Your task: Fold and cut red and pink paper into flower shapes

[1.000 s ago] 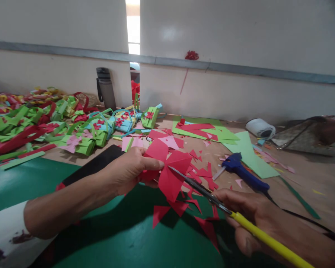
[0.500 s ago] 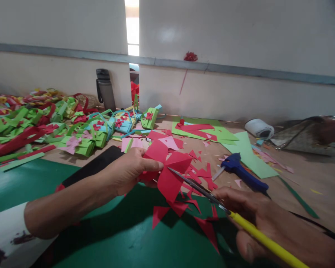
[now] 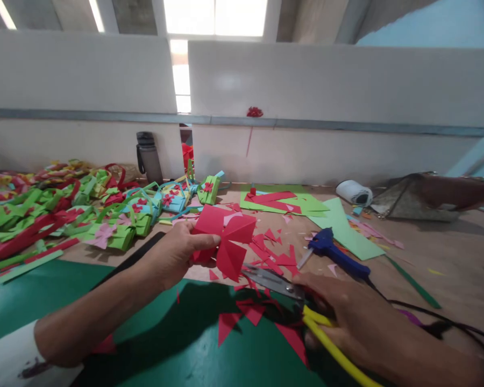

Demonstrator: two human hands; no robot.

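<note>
A red paper flower (image 3: 232,258) with broad petals is pinched in my left hand (image 3: 181,250), thumb on top near its centre. My right hand (image 3: 342,317) grips scissors (image 3: 276,282) with yellow handles and metal blades. The blade tips lie just right of the flower's lower petal; whether they touch it I cannot tell. Below and beyond the flower, red paper scraps (image 3: 252,309) are scattered over the green mat (image 3: 157,344) and the brown table covering (image 3: 306,231).
Green and blue paper bags with flowers (image 3: 116,228) are heaped at the left, near a grey bottle (image 3: 149,158). A blue glue gun (image 3: 339,252) with its cord lies right, by green paper sheets (image 3: 347,228), a white roll (image 3: 354,192) and a handbag (image 3: 419,201).
The scissors have drawn away from the flower's centre to beside the lower petal, and their handles have spread. The flower has turned slightly. My view has tilted upward.
</note>
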